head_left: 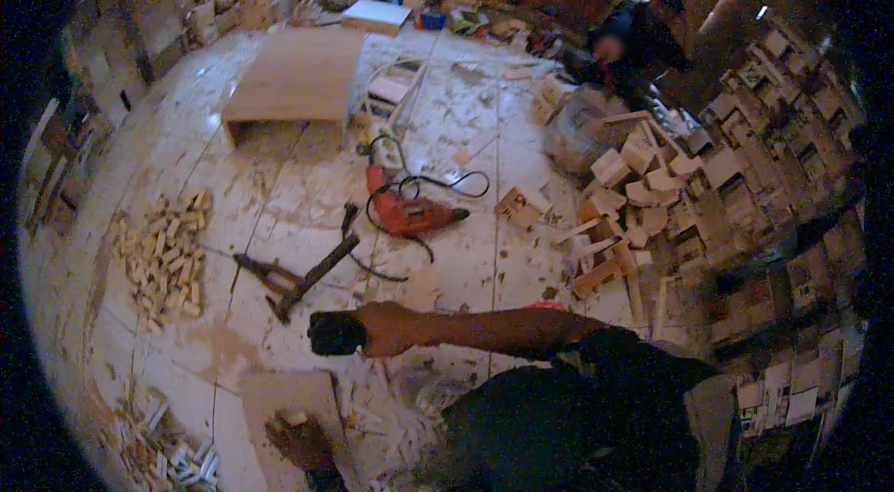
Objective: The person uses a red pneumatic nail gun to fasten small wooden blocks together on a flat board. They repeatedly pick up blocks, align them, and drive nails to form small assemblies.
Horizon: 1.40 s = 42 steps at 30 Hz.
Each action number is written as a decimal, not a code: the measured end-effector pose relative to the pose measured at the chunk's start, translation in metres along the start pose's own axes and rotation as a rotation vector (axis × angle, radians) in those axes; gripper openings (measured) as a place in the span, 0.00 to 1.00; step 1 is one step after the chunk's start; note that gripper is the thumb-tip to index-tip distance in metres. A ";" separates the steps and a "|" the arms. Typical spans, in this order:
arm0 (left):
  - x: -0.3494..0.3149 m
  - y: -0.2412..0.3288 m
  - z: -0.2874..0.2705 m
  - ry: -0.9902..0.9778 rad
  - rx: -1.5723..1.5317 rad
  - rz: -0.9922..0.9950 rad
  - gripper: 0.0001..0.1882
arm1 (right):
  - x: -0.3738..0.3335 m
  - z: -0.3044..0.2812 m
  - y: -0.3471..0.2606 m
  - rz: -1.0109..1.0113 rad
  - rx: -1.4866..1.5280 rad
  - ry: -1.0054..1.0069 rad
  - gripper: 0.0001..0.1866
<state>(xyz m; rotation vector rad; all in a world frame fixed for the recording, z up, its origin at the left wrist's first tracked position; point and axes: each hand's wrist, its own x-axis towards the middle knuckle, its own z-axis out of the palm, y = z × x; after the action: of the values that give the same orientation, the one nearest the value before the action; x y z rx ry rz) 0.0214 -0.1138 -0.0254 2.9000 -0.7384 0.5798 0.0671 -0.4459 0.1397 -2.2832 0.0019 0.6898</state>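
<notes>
My right arm reaches in from the lower right. My right hand [384, 328] is closed round a dark, blunt-ended tool [335, 334], whose kind I cannot make out. At the lower left my left hand [300, 443] lies over a flat wooden board [279, 390], its fingers closed on a small pale wood block [296, 417]. Beyond my hands a dark hammer [321, 270] lies on the floor, touching or close to what looks like pincers [264, 270]. Farther off rests a red power drill [410, 215] with a looping black cord [456, 183].
Left is a heap of small wood blocks [163, 259]; nearer are thin pale offcuts [182, 459]. A wooden box-like piece [298, 73] stands far left. Wood offcuts [643, 185] and stacked wood pieces [792, 129] fill the right. Another person [638, 36] is low at the back right.
</notes>
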 end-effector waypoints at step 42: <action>0.084 0.070 -0.180 -0.196 -0.698 0.204 0.32 | -0.040 -0.028 0.093 0.058 -0.677 0.050 0.41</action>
<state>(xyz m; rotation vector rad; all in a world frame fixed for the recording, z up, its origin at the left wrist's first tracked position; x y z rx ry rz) -0.0048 -0.1804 0.1726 2.2596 -1.0198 0.0203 0.0280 -0.5402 0.1139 -2.9552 -0.1656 0.7406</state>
